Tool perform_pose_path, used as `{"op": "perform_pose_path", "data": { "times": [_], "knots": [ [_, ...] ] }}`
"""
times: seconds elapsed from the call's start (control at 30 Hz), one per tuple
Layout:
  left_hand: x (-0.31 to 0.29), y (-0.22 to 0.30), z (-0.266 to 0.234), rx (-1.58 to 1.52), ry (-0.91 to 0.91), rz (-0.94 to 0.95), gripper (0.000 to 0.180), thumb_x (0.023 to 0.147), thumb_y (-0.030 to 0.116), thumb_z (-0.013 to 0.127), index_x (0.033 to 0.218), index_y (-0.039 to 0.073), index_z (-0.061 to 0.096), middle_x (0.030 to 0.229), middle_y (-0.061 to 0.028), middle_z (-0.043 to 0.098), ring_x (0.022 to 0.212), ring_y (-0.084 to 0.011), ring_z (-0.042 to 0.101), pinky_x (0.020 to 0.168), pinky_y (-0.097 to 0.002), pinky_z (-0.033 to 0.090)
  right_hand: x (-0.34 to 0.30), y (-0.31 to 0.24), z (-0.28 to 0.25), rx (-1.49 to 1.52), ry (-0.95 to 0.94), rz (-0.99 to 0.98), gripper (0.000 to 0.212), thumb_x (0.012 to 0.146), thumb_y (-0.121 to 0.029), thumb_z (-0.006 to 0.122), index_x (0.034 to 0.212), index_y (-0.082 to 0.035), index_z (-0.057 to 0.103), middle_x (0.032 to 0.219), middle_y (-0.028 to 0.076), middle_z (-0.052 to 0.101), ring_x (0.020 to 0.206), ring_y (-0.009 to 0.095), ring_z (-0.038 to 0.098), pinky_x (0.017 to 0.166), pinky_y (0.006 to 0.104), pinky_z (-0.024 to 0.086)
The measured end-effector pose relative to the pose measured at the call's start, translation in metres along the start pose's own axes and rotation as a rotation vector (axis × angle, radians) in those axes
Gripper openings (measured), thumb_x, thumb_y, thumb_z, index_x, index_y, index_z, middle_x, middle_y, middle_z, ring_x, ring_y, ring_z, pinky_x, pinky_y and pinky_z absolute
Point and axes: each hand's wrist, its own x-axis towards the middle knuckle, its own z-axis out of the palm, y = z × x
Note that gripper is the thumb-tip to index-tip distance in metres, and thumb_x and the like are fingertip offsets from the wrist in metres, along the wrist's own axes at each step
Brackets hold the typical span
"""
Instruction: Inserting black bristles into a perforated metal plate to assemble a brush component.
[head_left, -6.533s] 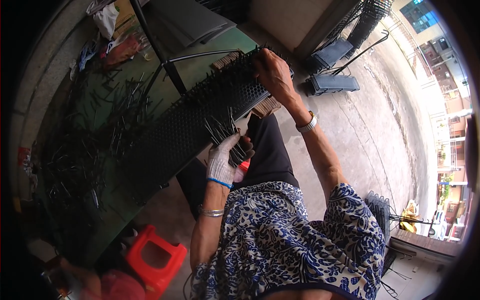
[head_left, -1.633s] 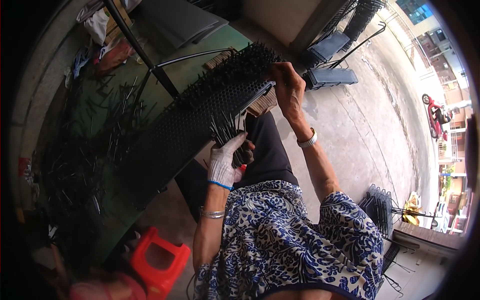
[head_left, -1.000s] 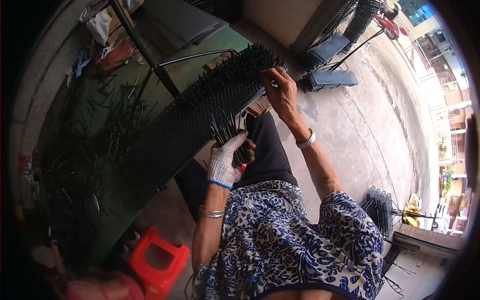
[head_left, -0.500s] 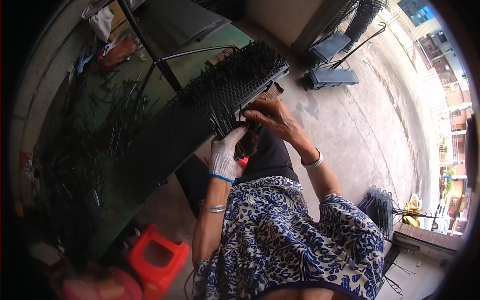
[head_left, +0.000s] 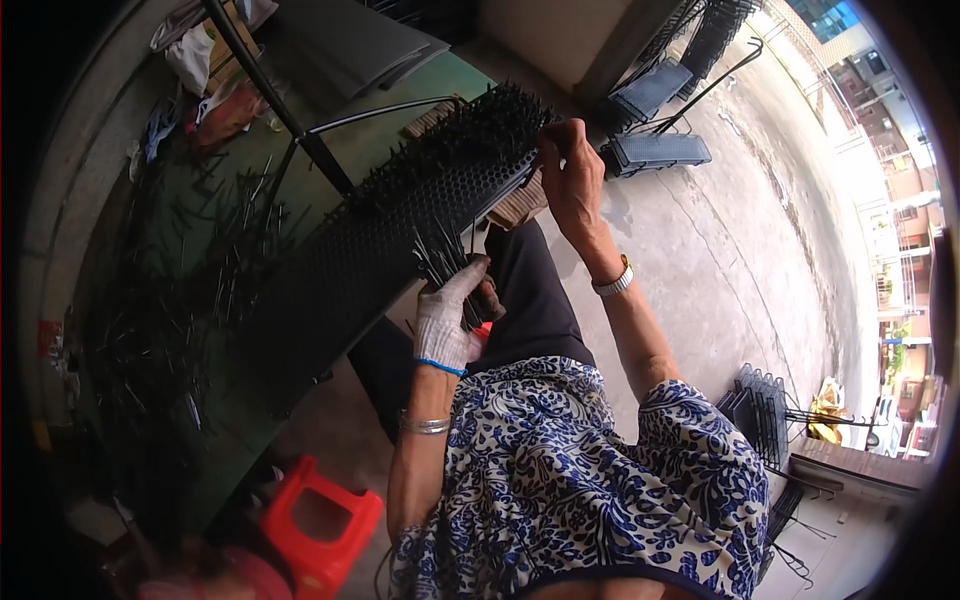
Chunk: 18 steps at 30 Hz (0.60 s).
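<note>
Head view shows your left hand point(head_left: 447, 318), in a pale work glove with a blue cuff, closed around a bundle of thin dark metal pins point(head_left: 445, 262); the fingers are clamped on the bundle, and the pin tips fan upward against the near edge of the perforated panel point(head_left: 340, 270). That long black panel runs slantwise from the lower left up to the upper right, resting across your lap and the green bench point(head_left: 250, 330). Its far end bristles with pins already standing in the holes point(head_left: 470, 130).

Your right hand point(head_left: 572, 178), bare and with a watch at the wrist, is at that far end of the panel. Its fingers are pinched together at the panel's edge, though you cannot tell from here whether a pin sits between them.

Loose pins point(head_left: 190, 260) lie scattered over the bench to your left. A red plastic stool point(head_left: 320, 525) stands on the floor below your left elbow. Two dark grid racks point(head_left: 655, 130) lie on the concrete beyond your right hand.
</note>
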Motion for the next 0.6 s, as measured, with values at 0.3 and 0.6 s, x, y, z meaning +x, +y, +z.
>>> {"op": "perform_pose_path", "data": {
  "times": [0.3,0.6],
  "knots": [
    [0.0,-0.001,-0.005,-0.001,-0.046,-0.034,0.012,0.083,0.017,0.073,0.087,0.006,0.067,0.063,-0.0027,0.06,0.048,-0.012,0.054,0.048,-0.0276,0.047,-0.003,0.002,0.014,-0.317,-0.146,-0.094,0.013,0.086,-0.01,0.061,0.098,-0.007,0.057,0.08,0.013,0.056,0.073,0.031,0.06,0.064,0.0385,0.047],
    [0.008,-0.002,-0.01,0.114,-0.065,0.129,0.011,0.083,0.016,0.072,0.089,0.007,0.067,0.064,-0.004,0.062,0.047,-0.0128,0.056,0.044,-0.0264,0.047,-0.015,-0.042,-0.009,0.147,-0.593,0.212,0.019,0.09,-0.018,0.062,0.103,-0.004,0.064,0.081,0.01,0.064,0.072,0.019,0.063,0.065,0.0313,0.05]
  ]
}}
